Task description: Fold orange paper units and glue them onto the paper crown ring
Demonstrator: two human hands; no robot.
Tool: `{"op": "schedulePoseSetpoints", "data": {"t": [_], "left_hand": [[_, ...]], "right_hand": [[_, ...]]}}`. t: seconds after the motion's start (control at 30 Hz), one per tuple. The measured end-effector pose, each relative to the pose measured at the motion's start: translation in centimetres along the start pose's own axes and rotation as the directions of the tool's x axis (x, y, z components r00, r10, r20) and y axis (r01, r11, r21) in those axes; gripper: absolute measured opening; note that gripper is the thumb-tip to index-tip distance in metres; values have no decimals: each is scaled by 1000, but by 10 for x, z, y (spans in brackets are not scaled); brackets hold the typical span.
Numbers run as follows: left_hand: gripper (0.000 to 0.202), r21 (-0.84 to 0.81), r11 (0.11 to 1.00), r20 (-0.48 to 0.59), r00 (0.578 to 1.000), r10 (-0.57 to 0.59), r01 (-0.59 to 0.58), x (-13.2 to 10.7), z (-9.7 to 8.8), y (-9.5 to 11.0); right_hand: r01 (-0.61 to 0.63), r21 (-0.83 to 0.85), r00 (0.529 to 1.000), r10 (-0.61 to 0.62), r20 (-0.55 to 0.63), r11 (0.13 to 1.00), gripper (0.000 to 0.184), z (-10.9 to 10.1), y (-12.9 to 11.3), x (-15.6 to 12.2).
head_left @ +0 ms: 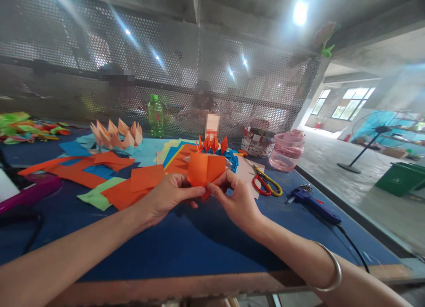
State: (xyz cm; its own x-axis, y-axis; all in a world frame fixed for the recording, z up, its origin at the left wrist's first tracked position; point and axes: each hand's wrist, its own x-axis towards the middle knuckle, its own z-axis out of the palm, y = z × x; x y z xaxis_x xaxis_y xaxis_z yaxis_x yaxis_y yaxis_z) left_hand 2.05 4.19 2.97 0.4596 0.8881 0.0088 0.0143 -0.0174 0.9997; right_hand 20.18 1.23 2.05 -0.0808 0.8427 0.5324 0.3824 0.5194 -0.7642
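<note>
A folded orange paper piece is held up over the blue table between both hands. My left hand pinches its lower left edge with thumb and fingers closed. From the right, my right hand pinches the lower edge; a silver bangle circles that wrist. Just behind the piece stands an orange-and-blue spiked paper model on a stack of coloured sheets.
Loose orange, green and blue paper sheets lie left of my hands. Peach paper crowns, a green bottle, scissors, a blue glue gun, a pink jar and a patterned tub sit around. A perforated metal screen rises behind.
</note>
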Motion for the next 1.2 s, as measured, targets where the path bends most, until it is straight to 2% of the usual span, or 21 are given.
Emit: {"op": "schedulePoseSetpoints", "data": {"t": [0.1,0.17,0.3,0.37,0.4,0.5,0.57,0.7,0.97,1.2], "left_hand": [[16,-17,1000,-19,1000,-6,5,-1,2,1],[18,-20,1000,-34,999,-6,5,0,3,3],[22,-14,1000,-37,999,-1,0,-1,5,7],[21,-14,1000,-26,1000,6,-6,-2,5,7],[20,-8,1000,-21,1000,8,-8,-2,5,7],[16,26,1000,-7,1000,2,-2,-3,4,5],[14,39,999,10,1000,-4,3,-2,5,4],[13,36,999,50,998,-25,23,0,5,2],[21,42,997,123,990,-73,68,-2,4,-2],[18,88,996,89,996,-15,7,0,7,2]], "right_hand": [[6,11,1000,-6,-6,1000,17,1,0,-1],[-28,108,999,31,-23,994,17,3,0,-1],[-132,451,989,149,-3,883,54,7,1,2],[-176,542,981,193,27,821,61,7,0,3],[-209,560,975,212,60,801,59,7,0,3],[-305,531,952,247,179,790,35,7,0,3],[-333,516,942,261,210,789,28,7,0,3],[-346,538,938,288,192,769,26,8,0,2],[-294,488,956,250,154,822,22,5,-2,1],[-279,517,960,239,144,809,19,6,-2,2]]}}
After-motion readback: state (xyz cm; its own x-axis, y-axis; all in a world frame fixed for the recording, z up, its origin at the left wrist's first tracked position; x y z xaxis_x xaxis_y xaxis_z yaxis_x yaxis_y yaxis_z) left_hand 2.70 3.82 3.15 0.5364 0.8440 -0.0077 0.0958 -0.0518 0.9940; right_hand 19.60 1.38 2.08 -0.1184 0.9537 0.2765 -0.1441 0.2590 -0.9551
